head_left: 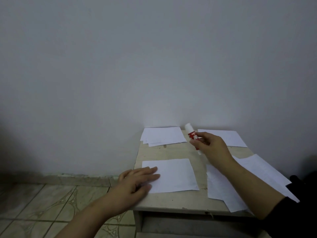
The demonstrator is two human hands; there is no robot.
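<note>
A: One view, head camera. We log the left hand (137, 179) flat, fingers straight, pressing the near-left corner of the white sheet (173, 176) on the table (171, 152).

B: We note the right hand (211, 148), fingers curled round a red-and-white glue stick (193, 135). It is tilted above the table, between the back paper stack (163, 135) and the far-right sheet (226, 138).

A: Label print is blurred. The right forearm (248, 186) covers part of the loose sheets (257, 172), which run past the table's near edge.

B: Bare tabletop lies between white sheet and stack.
</note>
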